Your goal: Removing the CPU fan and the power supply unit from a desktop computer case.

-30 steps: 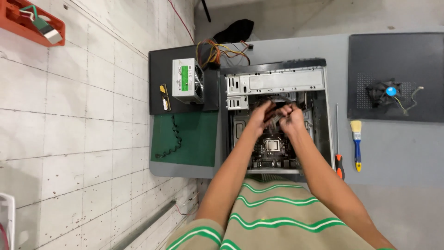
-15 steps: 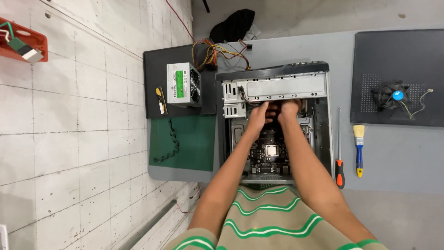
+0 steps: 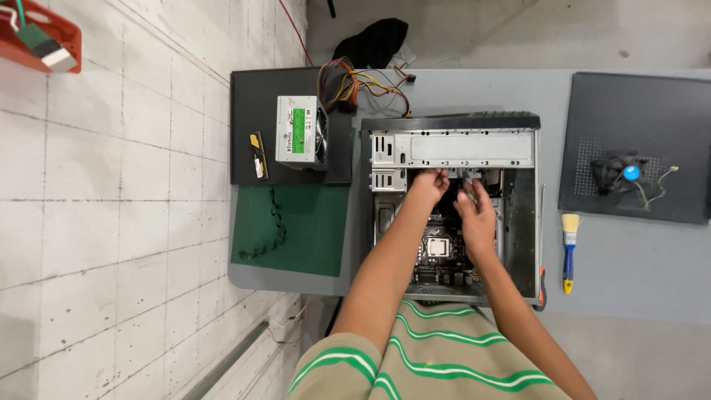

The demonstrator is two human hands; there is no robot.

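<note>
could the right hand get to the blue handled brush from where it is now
Probably yes: the right hand is inside the open computer case, and the brush lies uncovered on the table just beyond the case's right wall.

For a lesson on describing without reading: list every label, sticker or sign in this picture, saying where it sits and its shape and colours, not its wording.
Power supply label: green rectangle on the grey box's top, left of the open case.
Memory stick sticker: small yellowish patch on a dark strip, beside the power supply.
Fan sticker: round blue disc at the hub of the black fan, on the dark panel at right.
No screens or signs visible.

fingertips (image 3: 442, 175) hidden in computer case (image 3: 518, 222)
</note>
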